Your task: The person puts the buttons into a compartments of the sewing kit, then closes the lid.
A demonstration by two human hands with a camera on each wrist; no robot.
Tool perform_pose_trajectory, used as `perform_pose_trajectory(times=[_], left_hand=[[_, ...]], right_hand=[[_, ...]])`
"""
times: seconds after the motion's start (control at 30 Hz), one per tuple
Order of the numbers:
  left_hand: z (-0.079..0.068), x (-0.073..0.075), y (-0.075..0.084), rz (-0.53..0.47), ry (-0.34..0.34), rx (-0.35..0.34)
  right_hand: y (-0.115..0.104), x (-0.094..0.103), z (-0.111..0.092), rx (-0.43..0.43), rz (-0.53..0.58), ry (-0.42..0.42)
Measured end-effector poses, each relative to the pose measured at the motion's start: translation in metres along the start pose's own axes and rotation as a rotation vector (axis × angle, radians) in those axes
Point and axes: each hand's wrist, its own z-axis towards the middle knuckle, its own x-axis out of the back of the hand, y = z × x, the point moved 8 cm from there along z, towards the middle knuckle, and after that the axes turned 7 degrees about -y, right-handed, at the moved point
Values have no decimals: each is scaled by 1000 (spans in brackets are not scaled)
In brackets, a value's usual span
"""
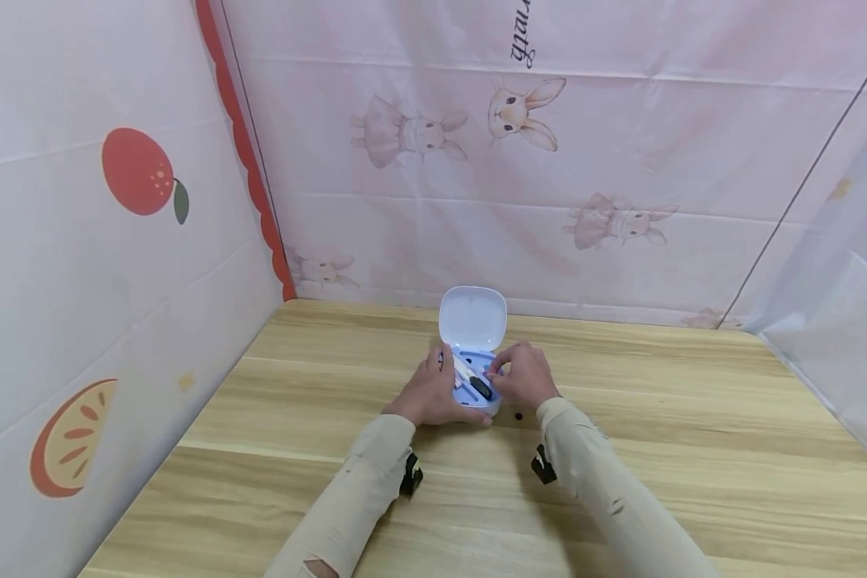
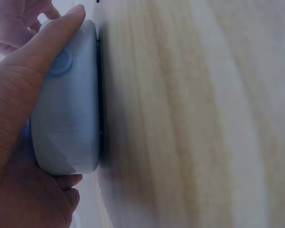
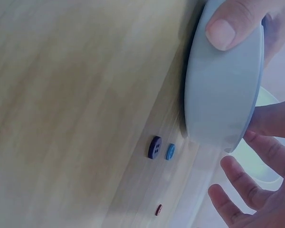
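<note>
A small light-blue sewing kit case (image 1: pixel 487 409) sits on the table with its pale lid (image 1: pixel 473 318) raised at the back. My left hand (image 1: pixel 432 393) grips it from the left, thumb along the front wall and fingers round the far side. Inside lies a slim white tool with a black part (image 1: pixel 481 388). My right hand (image 1: pixel 526 376) reaches over the right rim, thumb and index finger in the compartments. Their tips are hidden by the case wall in the right wrist view, where the other fingers are spread. Whether they pinch anything is unclear.
On the wooden table (image 1: pixel 657 449), to the case's right, lie a dark button (image 3: pixel 155 147), a blue button (image 3: pixel 170 152) and a small red button (image 3: pixel 158 210). Printed cloth walls (image 1: pixel 419 241) stand behind and at both sides.
</note>
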Motion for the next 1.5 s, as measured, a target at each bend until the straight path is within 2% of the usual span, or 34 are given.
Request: perform_pose_trajectory(times=[0.27,0.4,0.57,0.77,0.87,1.07,1.17,1.27,1.5], left_hand=[[1,-2,2,-15,-3,-2],[-1,-2,3,-21,-7,-1],[0,-2,5,-30,-5,-10],[1,-4,5,-35,-17,11],[0,-4,3,-41,-14,20],[-1,-1,1,-52,-3,25],[-2,-2,-1,-57,-2,29],[-1,-2,-1,-53,-2,24],[-1,-2,-2,-50,-5,27]], right_hand=[[2,2,0,27,1,6],[2,4,-2,49,37,11],[5,15,-6,36,79,23],[17,29,-8,57,54,30],[24,28,-9,58,35,-28],[34,13,-17,20,-64,-242],[40,5,-21,3,-111,-313],[43,3,-21,-2,-133,-321],[44,4,-18,6,-203,-271]])
